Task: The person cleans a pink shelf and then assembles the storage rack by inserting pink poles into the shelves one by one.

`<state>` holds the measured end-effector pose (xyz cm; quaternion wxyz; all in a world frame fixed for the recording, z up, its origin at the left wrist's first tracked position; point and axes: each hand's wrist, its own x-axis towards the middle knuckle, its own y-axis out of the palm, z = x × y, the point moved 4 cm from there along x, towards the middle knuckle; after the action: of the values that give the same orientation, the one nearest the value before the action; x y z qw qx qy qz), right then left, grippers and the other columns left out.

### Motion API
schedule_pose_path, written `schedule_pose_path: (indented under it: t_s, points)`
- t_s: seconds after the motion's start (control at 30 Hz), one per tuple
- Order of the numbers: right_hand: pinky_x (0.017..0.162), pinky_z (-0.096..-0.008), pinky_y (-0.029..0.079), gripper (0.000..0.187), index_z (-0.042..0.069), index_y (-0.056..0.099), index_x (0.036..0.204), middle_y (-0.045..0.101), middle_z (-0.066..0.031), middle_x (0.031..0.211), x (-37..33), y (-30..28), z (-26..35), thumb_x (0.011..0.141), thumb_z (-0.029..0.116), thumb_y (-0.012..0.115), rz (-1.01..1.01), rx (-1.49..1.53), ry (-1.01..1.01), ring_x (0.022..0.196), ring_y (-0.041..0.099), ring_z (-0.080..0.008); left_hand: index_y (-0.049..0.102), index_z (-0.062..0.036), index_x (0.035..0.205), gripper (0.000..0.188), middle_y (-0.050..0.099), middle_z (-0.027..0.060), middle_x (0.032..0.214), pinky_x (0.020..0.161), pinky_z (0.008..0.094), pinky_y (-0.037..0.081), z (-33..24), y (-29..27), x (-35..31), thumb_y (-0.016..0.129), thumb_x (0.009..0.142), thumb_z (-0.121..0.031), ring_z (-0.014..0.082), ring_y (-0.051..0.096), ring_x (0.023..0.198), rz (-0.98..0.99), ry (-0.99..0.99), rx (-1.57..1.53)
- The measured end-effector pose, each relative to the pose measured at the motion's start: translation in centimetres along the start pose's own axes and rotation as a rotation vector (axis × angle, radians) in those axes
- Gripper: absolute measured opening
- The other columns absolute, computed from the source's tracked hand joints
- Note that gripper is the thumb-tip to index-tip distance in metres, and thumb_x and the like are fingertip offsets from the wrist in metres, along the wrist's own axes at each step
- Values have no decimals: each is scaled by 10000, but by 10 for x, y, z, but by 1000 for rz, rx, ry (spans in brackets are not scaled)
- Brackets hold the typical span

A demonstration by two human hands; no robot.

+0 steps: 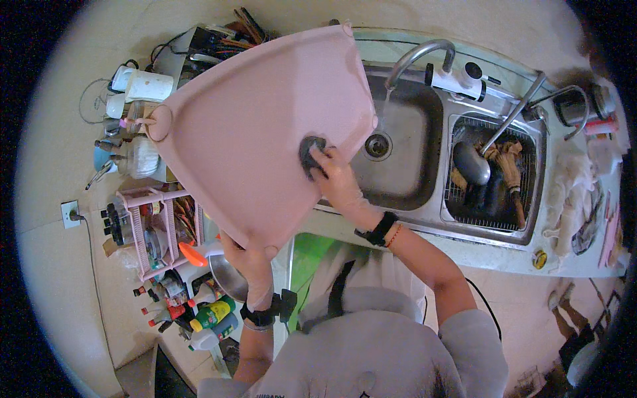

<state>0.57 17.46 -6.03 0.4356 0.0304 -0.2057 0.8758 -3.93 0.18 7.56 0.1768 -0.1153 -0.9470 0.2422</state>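
Observation:
A large pink plastic tray (232, 139) with a raised rim and rounded corner knobs is tilted up in front of me, its right end over the sink. My left hand (249, 262) grips its near lower corner, fingers partly hidden by the tray. My right hand (338, 182) presses a dark scouring pad (310, 156) onto the tray's surface, near its right side. Both hands seem to wear thin pale gloves. A wetter-looking, lighter band shows on the tray's right part. Water runs from the curved faucet (424, 50) into the left sink basin (411, 169), just beyond the tray's right edge.
The right basin holds a wire rack with a ladle (472, 164) and brushes. Pale cloths or bags (570, 192) lie on the right counter. At left stand a pink rack (149, 232), several bottles (212, 313), a metal bowl (229, 278) and white containers (149, 86). Another person's legs (564, 318) show at lower right.

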Motion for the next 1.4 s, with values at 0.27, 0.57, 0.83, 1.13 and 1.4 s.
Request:
schedule_pose_path:
  t_s: [0.27, 0.57, 0.83, 1.13, 1.4]
  points:
    - [814, -406, 440, 363, 49, 537, 1093, 514, -212, 1039, 8, 2, -50, 735, 6, 577, 0, 50, 14, 955, 518, -382, 409, 30, 1208, 498, 493, 99, 1136, 901, 316, 361, 6, -2, -2, 515, 722, -6, 196, 467, 1036, 11, -133, -52]
    - [824, -412, 427, 334, 13, 506, 1063, 502, -212, 1032, 28, -10, -104, 737, -16, 572, -30, -127, 172, 962, 507, -385, 458, 33, 1125, 438, 525, 87, 1040, 870, 295, 376, -1, -16, -8, 531, 693, 27, 173, 495, 958, -35, -188, -75]
    - [766, -441, 467, 370, 13, 449, 1071, 494, -212, 1021, 41, -15, -106, 720, -12, 562, 50, -214, 193, 962, 510, -392, 453, 35, 1125, 463, 525, 88, 1037, 869, 303, 381, -7, -28, -8, 498, 664, 40, 178, 499, 961, -52, -149, -53]
    - [695, -452, 485, 411, 90, 410, 1112, 446, -170, 1049, 59, -28, -106, 734, -5, 539, 28, -476, 70, 891, 542, -376, 439, 38, 1143, 482, 516, 104, 1063, 877, 312, 377, -1, -27, -13, 489, 665, 12, 190, 494, 970, -87, -199, -19]
    - [751, -457, 465, 406, 74, 465, 1101, 478, -190, 1039, 53, -72, -148, 712, 19, 567, -217, -322, 154, 908, 527, -392, 452, 47, 1154, 467, 529, 100, 1059, 856, 297, 383, 13, -35, -15, 496, 694, -22, 190, 493, 956, -68, -56, 65]
